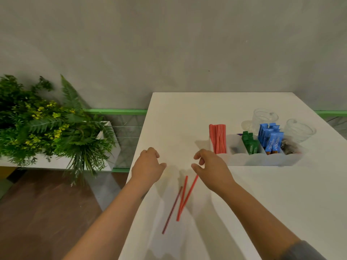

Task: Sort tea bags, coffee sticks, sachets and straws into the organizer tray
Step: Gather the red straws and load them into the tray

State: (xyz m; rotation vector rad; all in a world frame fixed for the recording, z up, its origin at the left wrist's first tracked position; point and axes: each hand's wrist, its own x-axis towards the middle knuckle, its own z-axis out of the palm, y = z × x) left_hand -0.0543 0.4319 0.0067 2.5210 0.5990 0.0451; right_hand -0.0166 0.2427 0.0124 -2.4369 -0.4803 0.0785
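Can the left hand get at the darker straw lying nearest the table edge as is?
Probably yes. The left hand hovers open just beyond the darker straw, which lies flat on the white table with nothing on it. The two red straws lie to its right, towards the right hand.
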